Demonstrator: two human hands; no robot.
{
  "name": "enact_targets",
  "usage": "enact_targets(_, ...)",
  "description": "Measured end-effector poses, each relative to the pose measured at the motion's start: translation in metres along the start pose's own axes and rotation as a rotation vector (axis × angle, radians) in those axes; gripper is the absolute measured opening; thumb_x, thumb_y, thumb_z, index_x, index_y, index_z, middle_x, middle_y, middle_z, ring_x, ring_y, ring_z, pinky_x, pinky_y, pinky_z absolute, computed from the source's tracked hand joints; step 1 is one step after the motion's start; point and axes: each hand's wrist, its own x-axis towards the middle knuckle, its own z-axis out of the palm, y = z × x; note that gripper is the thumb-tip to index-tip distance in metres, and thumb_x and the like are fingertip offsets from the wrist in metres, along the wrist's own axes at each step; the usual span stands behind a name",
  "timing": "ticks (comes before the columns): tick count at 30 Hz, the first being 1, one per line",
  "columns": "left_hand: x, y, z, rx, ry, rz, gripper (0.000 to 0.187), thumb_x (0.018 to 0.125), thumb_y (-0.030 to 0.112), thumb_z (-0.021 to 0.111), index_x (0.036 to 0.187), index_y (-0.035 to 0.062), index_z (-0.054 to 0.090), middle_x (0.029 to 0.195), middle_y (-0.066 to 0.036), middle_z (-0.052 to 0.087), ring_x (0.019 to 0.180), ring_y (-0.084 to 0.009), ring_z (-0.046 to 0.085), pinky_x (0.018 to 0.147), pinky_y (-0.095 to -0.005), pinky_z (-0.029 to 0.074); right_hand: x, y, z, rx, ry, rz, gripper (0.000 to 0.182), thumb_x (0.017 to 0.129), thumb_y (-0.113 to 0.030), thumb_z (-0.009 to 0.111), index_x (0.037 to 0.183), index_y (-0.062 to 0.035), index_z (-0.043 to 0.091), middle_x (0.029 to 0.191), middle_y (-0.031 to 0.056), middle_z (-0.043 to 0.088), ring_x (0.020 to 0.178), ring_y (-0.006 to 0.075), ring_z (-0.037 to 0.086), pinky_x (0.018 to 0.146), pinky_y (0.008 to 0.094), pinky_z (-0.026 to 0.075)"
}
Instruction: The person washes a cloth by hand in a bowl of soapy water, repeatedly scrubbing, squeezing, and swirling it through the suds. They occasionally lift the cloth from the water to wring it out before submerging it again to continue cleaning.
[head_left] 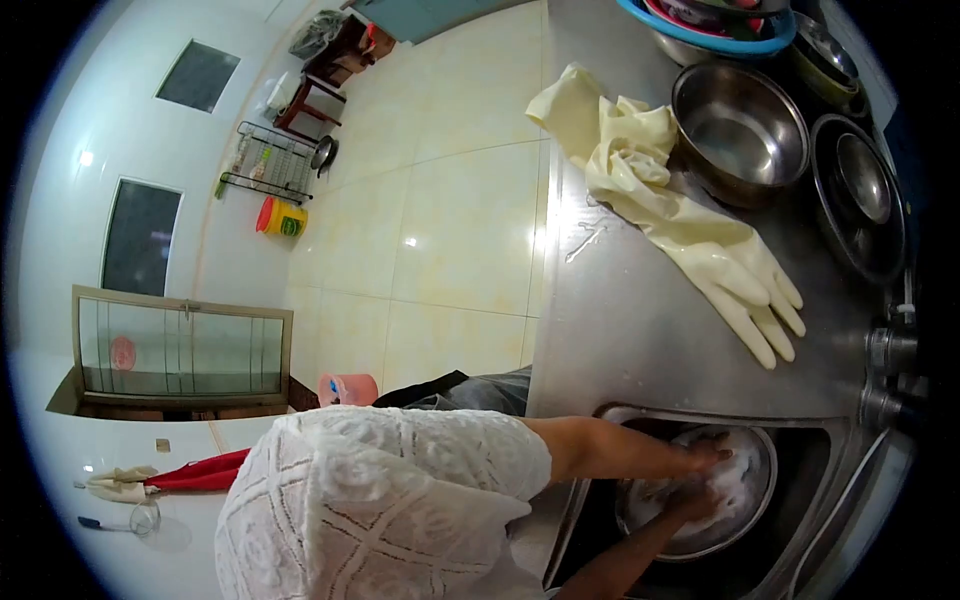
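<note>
White suds fill part of the round, shiny steel basin, which sits inside the dark, rectangular sink, and both bare hands are in it. From where I stand, the work looks like rubbing or rinsing something in the foam. I'd say it goes best with small, steady strokes, the hands low within the basin so froth doesn't slop into the sink, and one hand bracing while the other rubs.

The left hand reaches in over the sink's near edge, its forearm fairly straight, fingers bent down towards the suds. The right hand comes in at a slant from the sink's right side, wrist low, fingers lost in the foam. The two are close together, near the basin's middle. Whether either one is closed on anything I can't tell; the froth hides the fingertips and whatever lies under them.

Left of the sink, a pair of long, cream rubber gloves lies on the steel counter, touching a deep, round steel bowl.
</note>
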Motion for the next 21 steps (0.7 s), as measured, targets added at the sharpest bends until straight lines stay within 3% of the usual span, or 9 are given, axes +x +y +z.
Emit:
enact_targets(3,-0.008,0.001,0.002,-0.222,-0.019,-0.108,0.032,0.082,0.03,0.041,0.097,0.0022,0.049,0.097,-0.009,0.051,0.089,-0.0218,0.047,0.074,-0.0337,0.039,0.032,0.062,0.009,-0.9,0.599,-0.553,0.021,0.07,-0.017,0.051,0.082,-0.0013,0.055,0.085,0.0111,0.053,0.083,0.0226,0.048,0.075,0.0334,0.038)
enact_targets(4,-0.008,0.0,0.006,-0.289,-0.027,-0.14,0.032,0.082,0.029,0.041,0.097,0.0021,0.049,0.097,-0.009,0.051,0.089,-0.0219,0.047,0.074,-0.0338,0.039,0.022,0.06,0.028,-0.903,0.611,-0.555,0.021,0.07,-0.017,0.051,0.082,-0.0013,0.055,0.085,0.0111,0.053,0.083,0.0226,0.048,0.075,0.0334,0.038)
enact_targets(6,-0.011,0.0,0.008,-0.372,-0.021,-0.174,0.032,0.082,0.029,0.041,0.097,0.0019,0.048,0.098,-0.009,0.051,0.09,-0.0222,0.047,0.074,-0.0339,0.039,-0.008,0.055,0.071,-0.956,0.206,-0.672,0.02,0.071,-0.018,0.046,0.078,-0.0012,0.053,0.08,0.0092,0.05,0.077,0.0214,0.045,0.075,0.0324,0.036)
enact_targets(10,-0.015,0.001,0.013,-0.422,0.005,-0.193,0.032,0.082,0.028,0.04,0.099,0.0014,0.048,0.099,-0.009,0.051,0.091,-0.0226,0.048,0.075,-0.0338,0.039,-0.033,0.09,0.117,-0.933,0.304,-1.08,0.026,0.077,-0.026,0.048,0.065,-0.0039,0.044,0.071,0.006,0.043,0.069,0.0197,0.043,0.065,0.0318,0.035)
enact_targets(12,-0.016,-0.001,0.013,-0.332,-0.016,-0.181,0.033,0.082,0.027,0.04,0.1,0.0008,0.047,0.099,-0.01,0.051,0.091,-0.0226,0.048,0.076,-0.0331,0.039,-0.045,0.091,0.124,-1.097,0.281,-1.027,0.028,0.081,-0.027,0.044,0.069,-0.0016,0.049,0.079,0.0099,0.051,0.076,0.0225,0.049,0.069,0.0335,0.039)
enact_targets(16,-0.015,-0.008,0.02,0.026,-0.029,-0.099,0.034,0.082,0.027,0.04,0.101,-0.0004,0.047,0.099,-0.01,0.052,0.092,-0.0227,0.048,0.076,-0.0318,0.039,-0.03,0.084,0.127,-1.348,0.615,-1.014,0.03,0.079,-0.029,0.048,0.08,0.0001,0.052,0.077,0.0105,0.054,0.07,0.0208,0.052,0.06,0.0335,0.042)
enact_targets(18,-0.014,-0.012,0.025,0.259,-0.022,-0.041,0.035,0.083,0.027,0.039,0.102,-0.001,0.046,0.098,-0.01,0.052,0.092,-0.0227,0.048,0.077,-0.0311,0.039,-0.027,0.073,0.142,-1.562,1.026,-0.672,0.023,0.078,-0.022,0.051,0.076,0.0006,0.056,0.075,0.0089,0.056,0.065,0.02,0.051,0.061,0.03,0.041)
enact_targets(19,-0.014,-0.014,0.028,0.37,-0.014,-0.012,0.035,0.083,0.027,0.039,0.103,-0.0013,0.046,0.098,-0.01,0.052,0.092,-0.0227,0.048,0.077,-0.0307,0.039,-0.031,0.062,0.14,-1.255,0.849,-0.67,0.03,0.078,-0.026,0.05,0.093,-0.0004,0.055,0.091,0.0119,0.055,0.078,0.0215,0.052,0.068,0.0318,0.041)
enact_targets(21,-0.015,-0.013,0.033,0.553,0.014,0.023,0.036,0.083,0.027,0.039,0.104,-0.0019,0.046,0.098,-0.01,0.052,0.092,-0.0227,0.049,0.077,-0.03,0.039,-0.015,0.04,0.112,-0.96,0.711,-0.569,0.032,0.078,-0.027,0.05,0.096,-0.0006,0.053,0.094,0.0123,0.054,0.081,0.0216,0.051,0.07,0.032,0.041)
